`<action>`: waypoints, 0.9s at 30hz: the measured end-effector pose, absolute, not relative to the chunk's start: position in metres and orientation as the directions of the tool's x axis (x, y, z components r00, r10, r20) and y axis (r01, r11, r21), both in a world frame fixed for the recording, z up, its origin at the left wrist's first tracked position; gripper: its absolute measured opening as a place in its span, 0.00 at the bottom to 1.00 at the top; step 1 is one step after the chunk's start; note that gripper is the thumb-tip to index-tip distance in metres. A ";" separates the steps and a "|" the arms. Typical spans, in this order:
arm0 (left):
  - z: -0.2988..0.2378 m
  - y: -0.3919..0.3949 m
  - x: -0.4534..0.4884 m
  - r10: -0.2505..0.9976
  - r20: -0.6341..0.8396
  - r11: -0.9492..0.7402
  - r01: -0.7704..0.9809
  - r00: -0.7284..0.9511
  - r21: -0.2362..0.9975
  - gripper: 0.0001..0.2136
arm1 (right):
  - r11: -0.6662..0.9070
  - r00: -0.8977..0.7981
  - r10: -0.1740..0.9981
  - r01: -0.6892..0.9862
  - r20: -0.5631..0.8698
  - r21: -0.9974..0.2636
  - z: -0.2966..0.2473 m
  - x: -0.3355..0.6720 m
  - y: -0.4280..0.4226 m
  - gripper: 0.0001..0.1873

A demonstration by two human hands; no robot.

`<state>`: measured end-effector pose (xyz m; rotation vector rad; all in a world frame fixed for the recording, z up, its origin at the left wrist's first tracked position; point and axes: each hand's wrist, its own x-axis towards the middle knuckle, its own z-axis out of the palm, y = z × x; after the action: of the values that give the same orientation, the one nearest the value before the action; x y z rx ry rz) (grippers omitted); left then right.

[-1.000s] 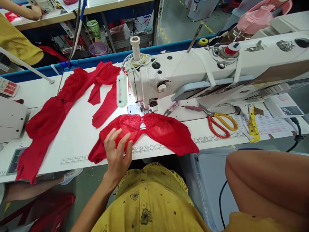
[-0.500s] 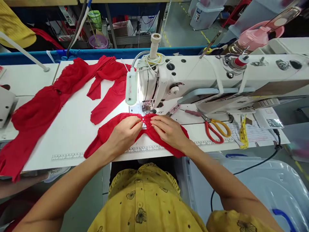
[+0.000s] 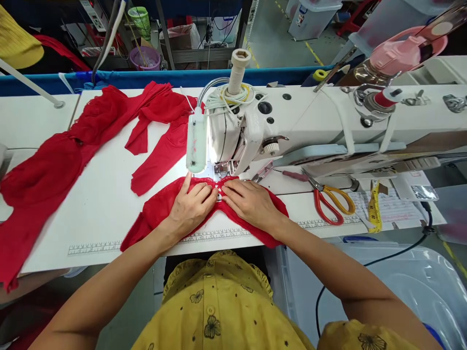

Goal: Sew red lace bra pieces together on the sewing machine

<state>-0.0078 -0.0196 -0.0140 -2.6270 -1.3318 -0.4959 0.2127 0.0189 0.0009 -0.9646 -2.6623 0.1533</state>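
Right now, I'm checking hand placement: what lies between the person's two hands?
In the head view, the narrow middle of the red garment lies between the left hand and right hand.

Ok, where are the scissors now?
In the head view, the scissors lie on the white tabletop right of the right hand, just left of the yellow tape measure.

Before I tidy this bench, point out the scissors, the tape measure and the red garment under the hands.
Scissors (image 3: 320, 187), head view: the pivot.
Tape measure (image 3: 374, 207), head view: mid strip.
Red garment (image 3: 157, 210), head view: its left side.
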 end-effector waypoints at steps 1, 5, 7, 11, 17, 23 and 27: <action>-0.014 -0.019 -0.008 0.759 0.358 -0.590 0.807 0.545 0.023 0.14 | 0.763 -0.724 0.646 0.612 0.242 -0.207 0.001 0.214 0.019 0.17; -0.017 -0.019 -0.008 0.754 0.369 -0.592 0.805 0.543 0.026 0.13 | 0.752 -0.714 0.659 0.618 0.237 -0.229 -0.001 0.214 0.020 0.18; -0.016 -0.019 -0.008 0.753 0.372 -0.593 0.805 0.543 0.025 0.13 | 0.751 -0.716 0.660 0.619 0.229 -0.228 -0.001 0.213 0.020 0.18; -0.007 -0.020 -0.006 0.780 0.348 -0.573 0.817 0.520 0.063 0.13 | 0.743 -0.705 0.669 0.630 0.236 -0.226 -0.001 0.212 0.020 0.19; 0.003 -0.023 0.002 0.880 0.232 -0.459 0.868 0.414 0.192 0.14 | 0.724 -0.691 0.686 0.615 0.228 -0.313 -0.002 0.213 0.021 0.20; -0.007 -0.030 0.004 0.922 0.271 -0.322 0.936 0.276 0.142 0.24 | 0.690 -0.651 0.721 0.642 0.236 -0.334 -0.010 0.214 0.021 0.27; -0.009 -0.034 -0.001 0.933 0.258 -0.302 0.937 0.252 0.177 0.24 | 0.681 -0.637 0.730 0.649 0.247 -0.339 -0.015 0.217 0.021 0.29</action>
<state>-0.0006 -0.0335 -0.0085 -2.4762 -1.8480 -0.4947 0.2167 0.0214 -0.0154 -1.0826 -2.5314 0.3099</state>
